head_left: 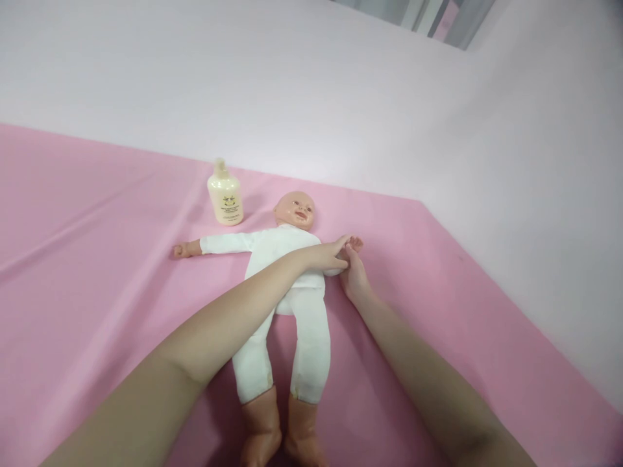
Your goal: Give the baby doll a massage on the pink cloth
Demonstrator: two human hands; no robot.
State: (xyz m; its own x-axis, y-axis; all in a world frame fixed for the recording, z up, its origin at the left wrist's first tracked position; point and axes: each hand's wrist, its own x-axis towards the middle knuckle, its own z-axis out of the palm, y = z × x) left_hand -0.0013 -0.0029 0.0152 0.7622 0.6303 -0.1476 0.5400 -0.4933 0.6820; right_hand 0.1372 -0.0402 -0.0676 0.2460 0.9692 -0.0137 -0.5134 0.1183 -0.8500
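A baby doll (277, 250) in a white cloth body lies on its back on a pink cloth, with its bare head away from me. One doll arm stretches out to the left; the other reaches to the right, into my hands. Crossing over the doll's torso, my left hand (327, 255) is closed around that right-side arm near the wrist. My right hand (355, 277) grips the same arm from the right, its thumb by the doll's small hand (357, 243). My fingertips are partly hidden where the two hands meet.
A cream pump bottle (226, 198) with a printed label stands upright left of the doll's head. The pink cloth (97, 214) has creases on the left and ends at a white surface (243, 84) behind. Grey-white panels (413, 14) show at the top right.
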